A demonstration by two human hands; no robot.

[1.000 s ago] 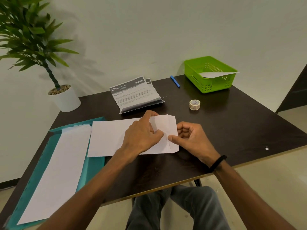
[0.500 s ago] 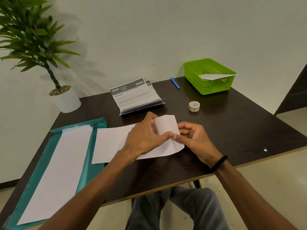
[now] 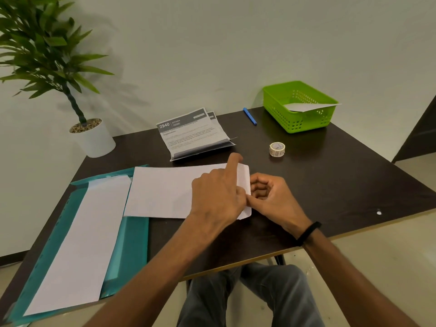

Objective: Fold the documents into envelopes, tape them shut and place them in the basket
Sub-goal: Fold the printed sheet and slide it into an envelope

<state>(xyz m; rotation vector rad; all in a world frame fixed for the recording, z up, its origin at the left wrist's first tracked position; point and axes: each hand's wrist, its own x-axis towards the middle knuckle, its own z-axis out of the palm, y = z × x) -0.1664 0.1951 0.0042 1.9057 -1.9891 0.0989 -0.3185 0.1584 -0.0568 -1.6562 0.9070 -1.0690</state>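
A white envelope [image 3: 165, 192] lies flat on the dark table [image 3: 342, 185] in front of me. My left hand [image 3: 219, 194] presses on its right end, index finger stretched along the folded flap. My right hand [image 3: 271, 197] sits at the envelope's right edge, fingers curled, thumb and fingertips pinching the flap's edge. Folded printed documents [image 3: 193, 135] lie behind the envelope. A roll of tape [image 3: 277, 149] stands to the right. The green basket [image 3: 304, 123] at the back right holds one white envelope [image 3: 309, 106].
A teal folder [image 3: 127, 246] with a long white envelope [image 3: 77, 244] on it lies at the left. A blue pen [image 3: 249, 116] lies near the basket. A potted plant [image 3: 89, 135] stands at the back left corner. The table's front edge runs just below my wrists.
The flap at the envelope's right end, lifted half a second ago, now lies folded flat. My left index finger has stretched out along the fold and my right fingers have curled in.
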